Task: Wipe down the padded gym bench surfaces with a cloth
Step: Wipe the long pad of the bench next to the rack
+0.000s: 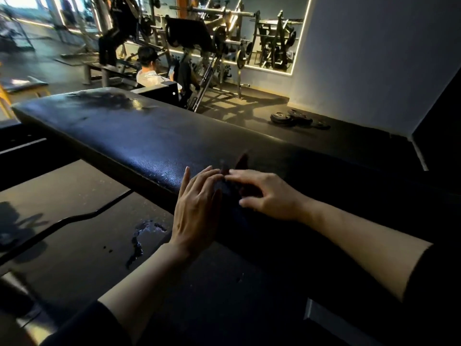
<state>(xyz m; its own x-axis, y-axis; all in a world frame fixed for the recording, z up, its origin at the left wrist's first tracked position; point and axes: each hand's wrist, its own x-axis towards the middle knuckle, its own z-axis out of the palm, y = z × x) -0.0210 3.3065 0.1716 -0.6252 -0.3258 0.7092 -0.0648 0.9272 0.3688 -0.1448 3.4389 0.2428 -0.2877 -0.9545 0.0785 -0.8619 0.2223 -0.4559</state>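
Note:
A long black padded bench (129,136) runs from the upper left toward the lower right, its leather shiny where light falls. A dark cloth (230,186) lies on the pad's near edge, hard to make out in the dim light. My left hand (197,208) lies flat with straight fingers against the cloth's left side. My right hand (269,193) sits over the cloth from the right, fingers bent down onto it, thumb underneath; whether it pinches the cloth is unclear.
A curved black barbell (74,218) lies on the dark floor left of the bench, beside a wet patch (142,236). Weight plates (294,118) lie on the floor beyond. A seated person (149,71) and weight machines (224,38) fill the background.

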